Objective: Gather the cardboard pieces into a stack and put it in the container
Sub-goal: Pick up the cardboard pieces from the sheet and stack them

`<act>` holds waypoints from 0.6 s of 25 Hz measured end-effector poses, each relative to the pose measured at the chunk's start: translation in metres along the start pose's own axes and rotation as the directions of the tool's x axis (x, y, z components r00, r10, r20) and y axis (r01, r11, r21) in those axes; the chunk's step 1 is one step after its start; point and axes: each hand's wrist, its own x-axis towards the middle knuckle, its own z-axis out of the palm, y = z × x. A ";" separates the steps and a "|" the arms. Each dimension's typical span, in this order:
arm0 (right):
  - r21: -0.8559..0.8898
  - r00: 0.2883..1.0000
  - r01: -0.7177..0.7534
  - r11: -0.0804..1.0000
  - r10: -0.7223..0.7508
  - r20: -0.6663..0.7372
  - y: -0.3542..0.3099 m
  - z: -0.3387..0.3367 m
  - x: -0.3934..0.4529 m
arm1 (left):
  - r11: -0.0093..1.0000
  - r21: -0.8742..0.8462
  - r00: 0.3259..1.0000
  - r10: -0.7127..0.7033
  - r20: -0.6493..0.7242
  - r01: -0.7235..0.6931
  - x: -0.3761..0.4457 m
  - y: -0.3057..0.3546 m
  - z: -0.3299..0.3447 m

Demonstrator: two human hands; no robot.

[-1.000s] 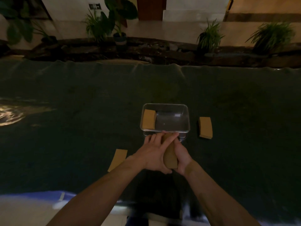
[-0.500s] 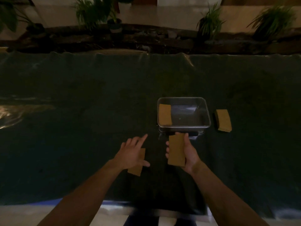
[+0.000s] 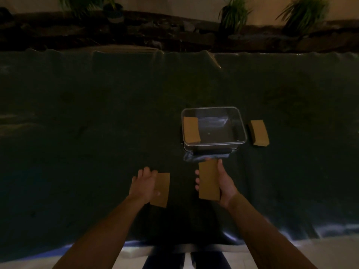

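On the dark cloth (image 3: 97,133) sits the container (image 3: 242,129), one card (image 3: 191,130) inside at its left and a stack (image 3: 259,133) just beside its right wall. Our right hand (image 3: 223,183) clasps a card bundle (image 3: 208,180) edgewise, fingers wrapped. Our left hand (image 3: 143,184) pinches a loose card (image 3: 161,190) (grip partly hidden). We judge them light, stiff and smooth: hold the long edges.

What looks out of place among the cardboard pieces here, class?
One stack lies on the cloth right of the container, not inside. Another piece leans askew against the container's left wall.
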 end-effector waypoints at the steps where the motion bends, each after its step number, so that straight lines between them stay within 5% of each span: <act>1: -0.003 1.000 0.004 1.000 -0.004 0.002 0.001 0.000 0.001 | 1.000 -0.011 1.000 0.000 -0.015 0.000 -0.001 0.001 -0.002; 3: -0.013 1.000 0.017 1.000 -0.017 0.003 0.002 -0.001 0.003 | 0.998 -0.067 0.998 0.015 -0.058 -0.019 -0.001 0.004 -0.006; 5: -0.030 1.000 0.026 0.999 -0.026 0.009 0.002 -0.002 0.003 | 0.930 -0.367 0.999 -0.033 -0.024 0.022 -0.002 0.007 -0.019; 8: -0.123 1.000 0.021 0.992 -0.021 -0.001 -0.001 -0.002 0.007 | 0.617 -0.781 0.995 -0.028 0.095 0.092 -0.005 0.018 -0.051; 11: -0.255 0.999 -0.048 0.966 0.041 -0.033 0.000 0.009 0.008 | 0.424 -0.904 0.997 0.017 0.078 0.064 -0.013 0.046 -0.074; 15: -0.343 0.998 -0.062 0.937 0.066 0.000 0.004 0.017 0.014 | 0.347 -0.932 0.995 -0.030 0.098 0.102 -0.015 0.087 -0.081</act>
